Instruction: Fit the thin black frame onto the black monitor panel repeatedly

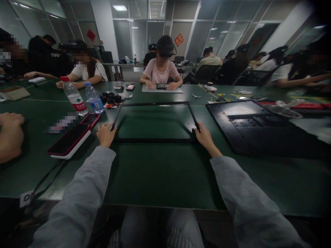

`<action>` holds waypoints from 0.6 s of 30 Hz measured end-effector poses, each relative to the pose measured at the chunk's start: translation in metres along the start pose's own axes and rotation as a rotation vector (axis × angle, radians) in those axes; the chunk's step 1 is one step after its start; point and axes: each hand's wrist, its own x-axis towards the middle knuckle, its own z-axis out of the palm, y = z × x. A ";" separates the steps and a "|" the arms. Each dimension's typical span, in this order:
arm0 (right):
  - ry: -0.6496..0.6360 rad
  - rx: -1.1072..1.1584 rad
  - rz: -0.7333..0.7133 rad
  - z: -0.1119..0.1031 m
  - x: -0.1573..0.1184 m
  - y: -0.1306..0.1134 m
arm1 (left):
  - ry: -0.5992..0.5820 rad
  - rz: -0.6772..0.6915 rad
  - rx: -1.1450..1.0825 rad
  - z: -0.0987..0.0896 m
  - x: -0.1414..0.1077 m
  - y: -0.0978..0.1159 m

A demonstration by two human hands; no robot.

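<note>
A thin black rectangular bezel, hollow in the middle, is held tilted above the green table in front of me; the tabletop shows through it. My left hand is closed around its left side near the lower corner. On the opposite side, my right hand grips it at about the same height. To the right lies a large flat black panel with recesses and small fittings on its surface.
Left of my left hand lie a red-edged phone on a white object, a red-capped bottle and a blue-capped bottle. Another person's hand rests at the left edge. A co-worker sits opposite; cables and tools lie far right.
</note>
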 end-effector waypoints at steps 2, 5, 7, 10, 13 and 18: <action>0.008 -0.041 -0.009 0.000 0.001 0.003 | 0.004 0.029 0.019 0.001 -0.001 0.002; -0.016 -0.052 -0.010 0.002 0.003 0.009 | -0.001 0.022 0.013 0.002 -0.004 0.004; -0.031 -0.042 0.008 0.003 0.005 0.013 | -0.014 -0.006 -0.004 0.003 -0.005 0.005; -0.046 -0.024 0.046 0.006 0.007 0.019 | -0.018 -0.019 -0.029 0.004 -0.005 0.005; -0.060 -0.008 0.069 0.008 0.009 0.022 | -0.024 -0.016 -0.036 0.005 -0.004 0.005; -0.051 0.035 0.034 0.008 0.010 0.026 | -0.072 -0.040 -0.013 0.003 -0.003 0.006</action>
